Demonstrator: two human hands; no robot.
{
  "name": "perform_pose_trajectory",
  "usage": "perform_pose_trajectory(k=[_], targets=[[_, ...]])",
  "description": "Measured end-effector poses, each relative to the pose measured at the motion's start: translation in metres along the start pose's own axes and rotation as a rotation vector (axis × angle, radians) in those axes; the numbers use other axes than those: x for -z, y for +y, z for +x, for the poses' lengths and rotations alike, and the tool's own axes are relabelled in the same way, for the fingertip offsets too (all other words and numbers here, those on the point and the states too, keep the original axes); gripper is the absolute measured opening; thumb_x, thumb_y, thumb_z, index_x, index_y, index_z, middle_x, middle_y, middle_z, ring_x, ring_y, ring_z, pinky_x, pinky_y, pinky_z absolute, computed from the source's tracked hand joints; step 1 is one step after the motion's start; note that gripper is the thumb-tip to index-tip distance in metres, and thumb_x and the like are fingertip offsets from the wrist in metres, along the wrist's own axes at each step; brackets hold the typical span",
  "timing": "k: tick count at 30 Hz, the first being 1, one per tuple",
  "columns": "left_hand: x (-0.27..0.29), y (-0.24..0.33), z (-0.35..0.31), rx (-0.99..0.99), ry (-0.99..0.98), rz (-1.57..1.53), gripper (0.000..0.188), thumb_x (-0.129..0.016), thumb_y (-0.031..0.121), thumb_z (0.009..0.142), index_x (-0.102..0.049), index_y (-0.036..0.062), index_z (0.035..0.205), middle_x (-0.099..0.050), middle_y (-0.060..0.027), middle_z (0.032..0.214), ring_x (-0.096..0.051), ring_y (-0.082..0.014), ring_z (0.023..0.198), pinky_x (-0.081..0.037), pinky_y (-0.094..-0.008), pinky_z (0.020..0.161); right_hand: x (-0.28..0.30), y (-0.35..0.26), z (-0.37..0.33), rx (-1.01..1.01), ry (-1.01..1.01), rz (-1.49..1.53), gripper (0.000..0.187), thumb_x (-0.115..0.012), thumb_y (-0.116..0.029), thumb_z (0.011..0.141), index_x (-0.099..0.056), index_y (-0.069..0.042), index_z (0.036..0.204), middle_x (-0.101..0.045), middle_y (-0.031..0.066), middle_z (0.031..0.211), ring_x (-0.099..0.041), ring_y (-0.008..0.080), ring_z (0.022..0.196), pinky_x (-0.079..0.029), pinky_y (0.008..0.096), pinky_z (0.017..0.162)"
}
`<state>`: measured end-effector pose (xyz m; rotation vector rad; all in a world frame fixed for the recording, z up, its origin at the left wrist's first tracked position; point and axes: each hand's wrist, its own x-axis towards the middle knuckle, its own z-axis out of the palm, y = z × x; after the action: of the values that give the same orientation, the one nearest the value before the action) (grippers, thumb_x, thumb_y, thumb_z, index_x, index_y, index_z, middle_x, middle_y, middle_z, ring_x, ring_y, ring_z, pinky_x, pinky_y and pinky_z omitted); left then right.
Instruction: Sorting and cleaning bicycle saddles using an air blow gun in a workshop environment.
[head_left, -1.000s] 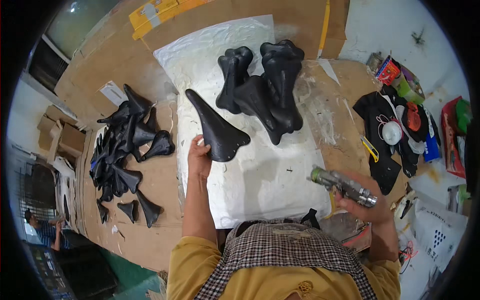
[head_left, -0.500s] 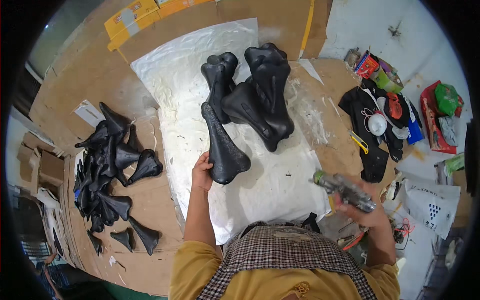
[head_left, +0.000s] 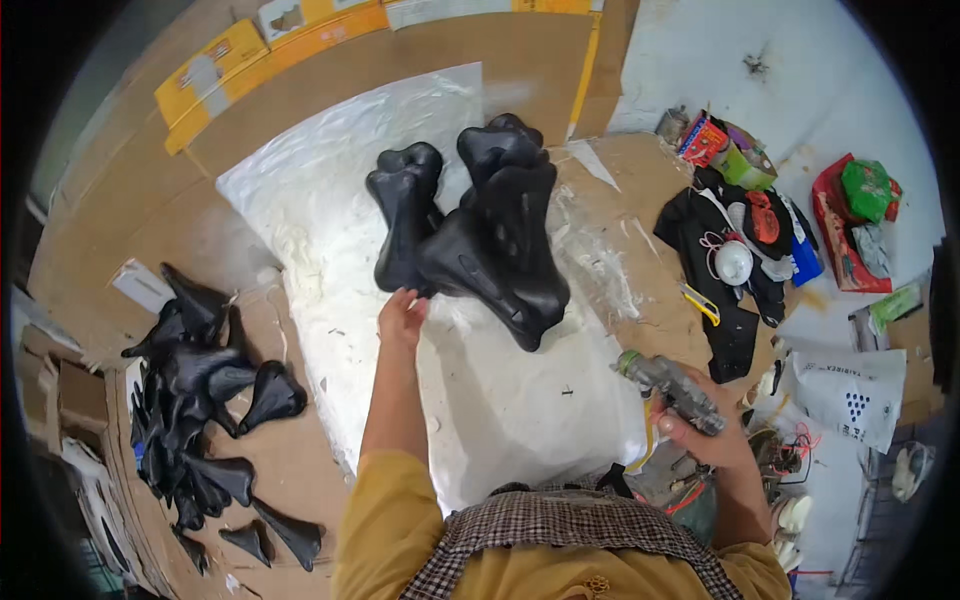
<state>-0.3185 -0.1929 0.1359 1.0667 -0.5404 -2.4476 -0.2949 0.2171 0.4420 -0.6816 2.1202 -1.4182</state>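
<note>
Head view: grey tool (head_left: 678, 393), axis diagonal, green end (head_left: 628, 362) upper-left

Twelve o'clock: stacked saddles (head_left: 485, 265), some partly hidden. Four: tool (head_left: 672, 388) hides part of right hand (head_left: 716, 432). Six: shirt (head_left: 525, 572) cut off.

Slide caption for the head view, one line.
Left hand at the edge of piled black saddle-shaped pieces; right hand holding a green-tipped grey metal tool.

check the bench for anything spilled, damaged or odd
Two things: a small dark scrap stands out against the white sheet, and a ragged whitish patch mars the brown cardboard beside it. The black saddles show no clear damage.
</note>
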Motion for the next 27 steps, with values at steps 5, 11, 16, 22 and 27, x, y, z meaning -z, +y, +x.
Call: perform_pose_trajectory(k=[5, 11, 16, 22, 27], targets=[[-0.034, 0.005, 0.029, 0.086, 0.102, 0.248, 0.016, -0.062, 0.013, 0.080, -0.050, 0.0104, 0.091, -0.056, -0.0042, 0.085, -0.050, -0.0180, 0.066, -0.045, -0.0350, 0.061, 0.008, 0.004, -0.003, 0.056, -0.031, -0.002, 0.051, -0.067, -0.004, 0.074, -0.045, 0.005, 0.119, -0.059, 0.0043, 0.086, -0.055, 0.0089, 0.077, -0.045, 0.0236, 0.069], [-0.067, 0.020, -0.042, -0.184, -0.382, -0.031, 0.015, -0.054, 0.001, 0.083, -0.052, 0.0141, 0.089, -0.058, -0.0004, 0.080, -0.055, -0.0143, 0.066, -0.049, -0.0316, 0.063, 0.036, -0.008, -0.031, -0.049, -0.040, 0.017, 0.054, -0.068, -0.005, 0.072, -0.045, 0.006, 0.120, -0.060, 0.0056, 0.089, -0.057, 0.0095, 0.079, -0.047, 0.0240, 0.071], [-0.046, 0.052, -0.081, -0.329, -0.468, -0.012, 0.013, -0.052, 0.000, 0.084, -0.052, 0.0089, 0.094, -0.060, -0.0035, 0.089, -0.057, -0.0157, 0.074, -0.050, -0.0325, 0.069, 0.042, -0.011, -0.053, -0.092, 0.000, -0.020, 0.059, -0.075, -0.019, 0.068, -0.048, 0.008, 0.113, -0.060, 0.0117, 0.087, -0.058, 0.0144, 0.072, -0.047, 0.0275, 0.065], [-0.015, 0.047, -0.100, -0.331, -0.336, 0.011, 0.012, -0.048, 0.002, 0.086, -0.051, 0.0081, 0.096, -0.060, -0.0062, 0.092, -0.059, -0.0180, 0.081, -0.049, -0.0341, 0.074, 0.010, -0.039, -0.045, 0.176, 0.048, 0.049, 0.054, -0.071, -0.018, 0.070, -0.050, 0.006, 0.114, -0.060, 0.0042, 0.076, -0.056, 0.0106, 0.065, -0.045, 0.0232, 0.061], [0.014, 0.055, -0.111, -0.340, -0.304, -0.003, 0.014, -0.049, 0.003, 0.086, -0.050, 0.0083, 0.098, -0.060, -0.0054, 0.093, -0.059, -0.0182, 0.080, -0.049, -0.0338, 0.074, 0.023, -0.023, -0.067, 0.106, -0.121, -0.035, 0.054, -0.071, -0.014, 0.071, -0.049, 0.006, 0.116, -0.061, 0.0057, 0.079, -0.057, 0.0107, 0.068, -0.045, 0.0235, 0.062]])
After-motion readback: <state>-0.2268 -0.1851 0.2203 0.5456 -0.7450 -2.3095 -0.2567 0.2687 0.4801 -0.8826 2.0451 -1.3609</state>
